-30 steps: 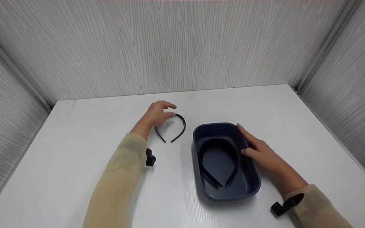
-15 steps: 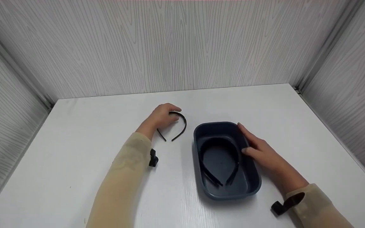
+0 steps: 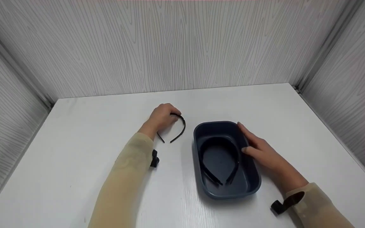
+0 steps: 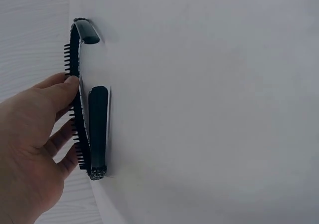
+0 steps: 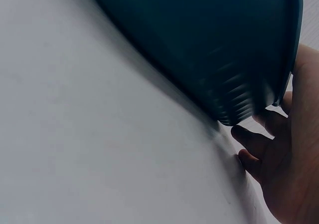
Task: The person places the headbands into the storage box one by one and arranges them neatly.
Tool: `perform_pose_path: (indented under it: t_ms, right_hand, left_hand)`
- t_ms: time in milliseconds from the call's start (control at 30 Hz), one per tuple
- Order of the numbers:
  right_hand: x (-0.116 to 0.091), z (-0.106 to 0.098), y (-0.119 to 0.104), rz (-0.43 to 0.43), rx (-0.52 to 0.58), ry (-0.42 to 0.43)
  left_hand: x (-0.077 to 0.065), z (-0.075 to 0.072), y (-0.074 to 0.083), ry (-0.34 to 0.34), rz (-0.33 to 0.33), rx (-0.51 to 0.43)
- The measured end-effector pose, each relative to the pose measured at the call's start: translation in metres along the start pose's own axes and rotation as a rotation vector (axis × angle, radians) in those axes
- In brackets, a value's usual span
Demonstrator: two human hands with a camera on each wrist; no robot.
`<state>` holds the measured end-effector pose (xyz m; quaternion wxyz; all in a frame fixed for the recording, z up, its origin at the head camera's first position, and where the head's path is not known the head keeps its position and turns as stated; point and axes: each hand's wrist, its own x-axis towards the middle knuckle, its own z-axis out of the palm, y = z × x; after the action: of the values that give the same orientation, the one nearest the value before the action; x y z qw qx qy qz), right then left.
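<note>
A thin black headband (image 3: 183, 128) with small teeth along its inner side is at the middle of the table. My left hand (image 3: 164, 116) pinches its curved top between thumb and fingers; the left wrist view shows the thumb on the toothed band (image 4: 76, 99). To the right stands a dark blue oblong bin (image 3: 228, 195), with black headbands (image 3: 213, 179) lying inside; how many cannot be told. My right hand (image 3: 261, 153) grips the bin's right wall, thumb over the rim and fingers outside, as the right wrist view also shows against the bin (image 5: 199, 34).
The white table (image 3: 74, 152) carries the bin and the loose headband. Pale wood-grain panels stand behind (image 3: 176, 47) and at both sides. A black wrist mount (image 3: 154, 159) sticks out from the left sleeve.
My left hand has moved slightly right, from hovering with parted fingers by the headband to pinching its top. The headband has shifted only a little. The right hand and bin stay put.
</note>
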<state>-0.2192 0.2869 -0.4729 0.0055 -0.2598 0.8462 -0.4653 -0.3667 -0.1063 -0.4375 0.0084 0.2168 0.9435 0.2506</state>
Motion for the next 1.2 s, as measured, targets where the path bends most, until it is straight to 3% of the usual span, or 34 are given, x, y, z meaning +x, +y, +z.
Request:
perform_pose_path:
  t_ms: [233, 700, 967, 1200]
  right_hand:
    - [0.001, 0.002, -0.001, -0.011, -0.003, -0.001]
    - [0.001, 0.002, -0.002, -0.002, -0.004, -0.009]
    - [0.000, 0.000, 0.001, 0.005, 0.006, 0.005]
    - [0.001, -0.002, -0.002, 0.003, 0.004, 0.003]
  left_hand:
    - [-0.004, -0.002, -0.001, 0.007, -0.010, 0.012]
    - [-0.017, -0.010, 0.000, -0.070, -0.035, 0.005]
    - [-0.027, -0.013, 0.002, -0.090, -0.015, -0.013]
    - [-0.035, -0.021, 0.006, -0.065, 0.009, -0.037]
